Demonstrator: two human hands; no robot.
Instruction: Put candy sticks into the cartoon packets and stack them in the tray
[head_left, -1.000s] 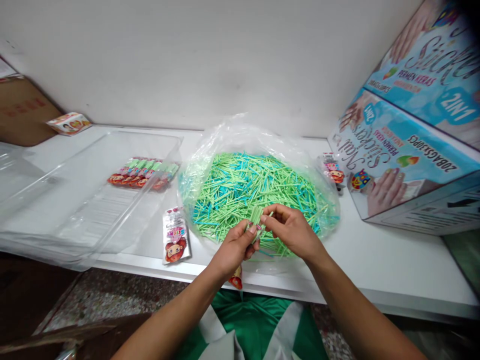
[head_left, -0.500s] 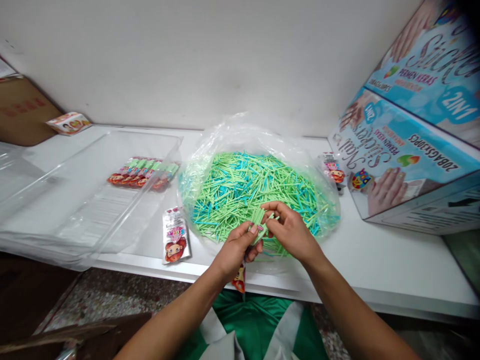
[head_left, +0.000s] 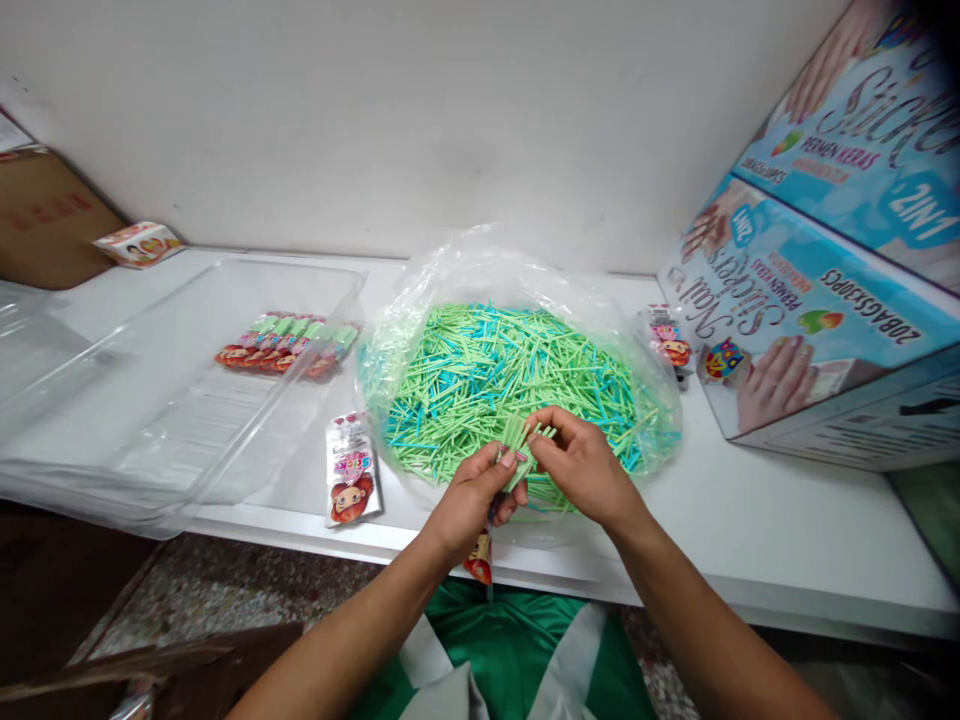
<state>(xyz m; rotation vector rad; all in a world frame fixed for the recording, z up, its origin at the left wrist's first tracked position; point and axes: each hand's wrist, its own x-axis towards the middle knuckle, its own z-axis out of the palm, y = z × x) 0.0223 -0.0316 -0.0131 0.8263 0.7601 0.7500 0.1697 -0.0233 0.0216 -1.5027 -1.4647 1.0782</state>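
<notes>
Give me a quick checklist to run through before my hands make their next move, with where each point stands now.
1. Left hand gripping the held packet: ok, its printed end hangs below the fingers.
2. Held packet fully visible: not ok, the left hand covers much of it.
3. Right hand holding sticks: ok, several green ones at its fingertips.
4. Exact count of sticks in hand: cannot tell, they overlap and fingers hide some.
5. Supply close by: ok, the open plastic bag has a heap of green and blue sticks.
6. Another packet on the table: ok, left of the bag.
</notes>
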